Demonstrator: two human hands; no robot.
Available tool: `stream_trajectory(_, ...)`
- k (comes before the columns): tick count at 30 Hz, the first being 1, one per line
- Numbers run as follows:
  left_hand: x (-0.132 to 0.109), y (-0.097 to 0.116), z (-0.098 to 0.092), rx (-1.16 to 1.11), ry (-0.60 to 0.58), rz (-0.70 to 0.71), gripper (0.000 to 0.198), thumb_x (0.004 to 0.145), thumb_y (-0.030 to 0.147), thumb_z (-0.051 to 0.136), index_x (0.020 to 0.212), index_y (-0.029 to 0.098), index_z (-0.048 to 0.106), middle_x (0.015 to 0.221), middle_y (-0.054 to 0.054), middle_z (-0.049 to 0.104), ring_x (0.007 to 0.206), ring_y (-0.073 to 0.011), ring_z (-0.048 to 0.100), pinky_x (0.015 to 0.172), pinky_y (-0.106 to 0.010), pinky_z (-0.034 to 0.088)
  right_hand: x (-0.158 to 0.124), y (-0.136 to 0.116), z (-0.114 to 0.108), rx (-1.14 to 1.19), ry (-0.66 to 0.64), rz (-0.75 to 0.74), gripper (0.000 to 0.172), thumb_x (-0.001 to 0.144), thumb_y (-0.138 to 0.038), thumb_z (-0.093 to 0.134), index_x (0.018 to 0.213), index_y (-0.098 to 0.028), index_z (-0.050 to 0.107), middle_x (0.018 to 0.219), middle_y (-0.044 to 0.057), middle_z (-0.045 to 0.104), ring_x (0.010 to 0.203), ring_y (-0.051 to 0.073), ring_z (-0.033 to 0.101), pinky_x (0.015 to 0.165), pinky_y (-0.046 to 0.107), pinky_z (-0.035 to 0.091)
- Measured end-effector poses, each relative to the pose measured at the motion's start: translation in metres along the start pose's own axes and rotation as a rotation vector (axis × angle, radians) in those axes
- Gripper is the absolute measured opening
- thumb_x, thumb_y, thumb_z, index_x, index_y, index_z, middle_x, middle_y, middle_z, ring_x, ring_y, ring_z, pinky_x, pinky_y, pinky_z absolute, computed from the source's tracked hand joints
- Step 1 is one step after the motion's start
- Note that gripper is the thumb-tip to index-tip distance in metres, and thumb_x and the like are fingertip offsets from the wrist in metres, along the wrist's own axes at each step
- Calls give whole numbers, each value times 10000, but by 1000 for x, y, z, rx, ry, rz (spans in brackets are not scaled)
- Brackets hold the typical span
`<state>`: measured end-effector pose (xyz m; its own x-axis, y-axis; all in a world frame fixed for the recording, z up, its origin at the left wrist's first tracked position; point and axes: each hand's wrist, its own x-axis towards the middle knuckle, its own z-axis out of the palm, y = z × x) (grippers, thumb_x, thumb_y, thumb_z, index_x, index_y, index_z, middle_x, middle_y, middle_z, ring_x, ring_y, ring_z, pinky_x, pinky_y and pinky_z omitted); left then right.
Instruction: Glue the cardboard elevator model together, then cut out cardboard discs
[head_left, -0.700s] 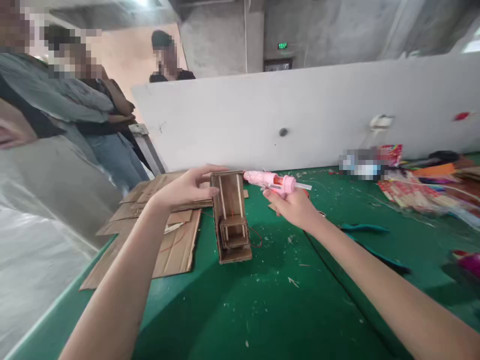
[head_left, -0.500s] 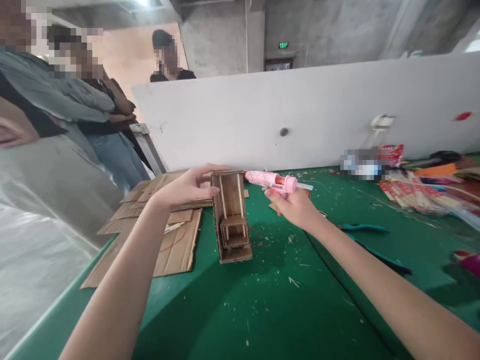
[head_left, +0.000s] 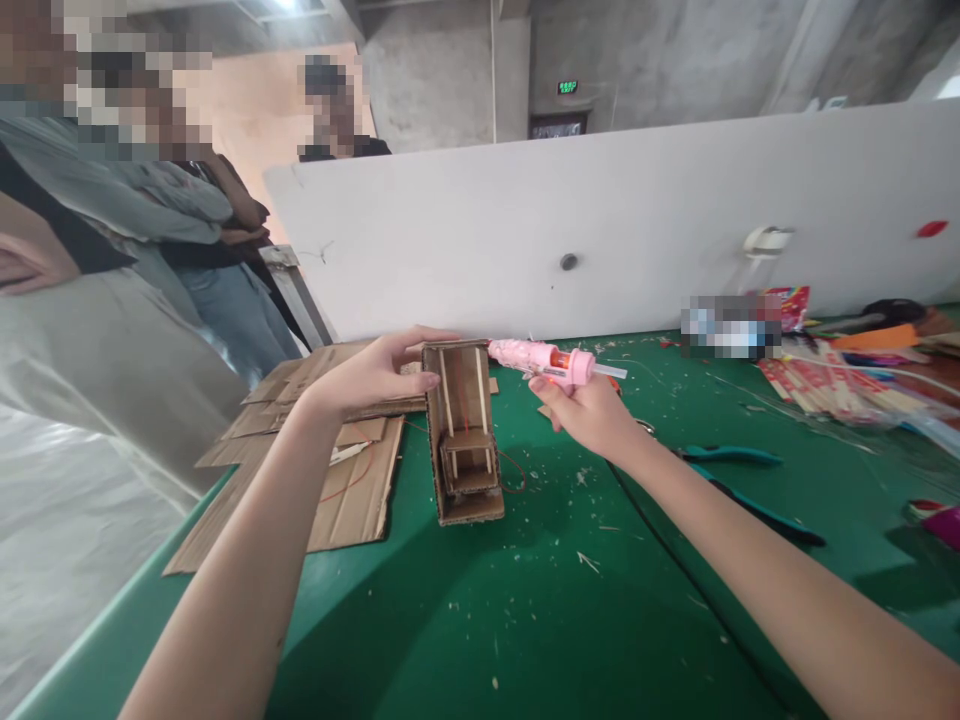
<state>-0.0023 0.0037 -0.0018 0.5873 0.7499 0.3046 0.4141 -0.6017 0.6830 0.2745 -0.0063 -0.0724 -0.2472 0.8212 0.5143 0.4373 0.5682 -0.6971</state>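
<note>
A narrow cardboard box model [head_left: 466, 400], open at the front, stands upright on the green table. Two thin wooden sticks run down its inside, and a smaller cardboard box [head_left: 471, 470] sits low on them. My left hand [head_left: 386, 370] grips its upper left side, thumb in front and fingers behind the top. In my right hand [head_left: 589, 405] is a pink hot glue gun [head_left: 544, 360], a clear glue stick poking from its rear. The gun's nozzle meets or nearly meets the model's top right corner. A thin red string [head_left: 516, 470] loops out beside the model.
Flat cardboard sheets [head_left: 360, 505] lie at the left. Teal-handled pliers [head_left: 757, 500] rest right of my right forearm, near a dark cable [head_left: 675, 560]. Wooden sticks in packets [head_left: 810, 385] pile up at far right. A white partition [head_left: 450, 240] stands behind; several people stand beyond the table's left.
Almost nothing differs. Both hands, the model and the glue gun keep their places; the view has shifted very slightly.
</note>
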Motion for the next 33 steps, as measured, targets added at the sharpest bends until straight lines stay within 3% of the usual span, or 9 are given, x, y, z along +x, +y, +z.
stream_trajectory(8, -1, 0, 0, 14, 1, -28, 518, 812, 332, 645, 1301, 227, 512, 1348, -98, 553, 1220, -262, 532, 1017, -426, 440, 0, -1, 0, -38, 22, -37, 438, 868, -592, 458, 746, -192, 591, 544, 5, 536, 546, 161, 530, 557, 309, 413)
stream_trajectory(15, -1, -5, -1, 50, 8, -4, 517, 815, 362, 648, 1283, 225, 477, 1361, -95, 514, 1196, -242, 532, 979, -378, 458, -2, -8, 2, -34, 24, -90, 405, 880, -545, 480, 973, -188, 648, 698, 53, 641, 689, 203, 594, 591, 313, 438)
stream_trajectory(23, -6, 0, -5, 53, 17, -58, 530, 768, 409, 698, 1229, 221, 517, 1304, -98, 559, 1164, -251, 547, 956, -394, 466, -2, -12, 3, -89, 43, -109, 384, 892, -514, 483, 1022, -195, 652, 731, 56, 653, 697, 200, 592, 580, 306, 425)
stream_trajectory(33, -4, 27, 6, 179, 92, -82, 530, 734, 449, 712, 1193, 216, 585, 1177, -87, 643, 1082, -266, 586, 940, -434, 461, -1, -14, 2, -110, 41, -120, 330, 895, -461, 496, 1031, -208, 657, 703, 49, 634, 689, 207, 583, 579, 314, 414)
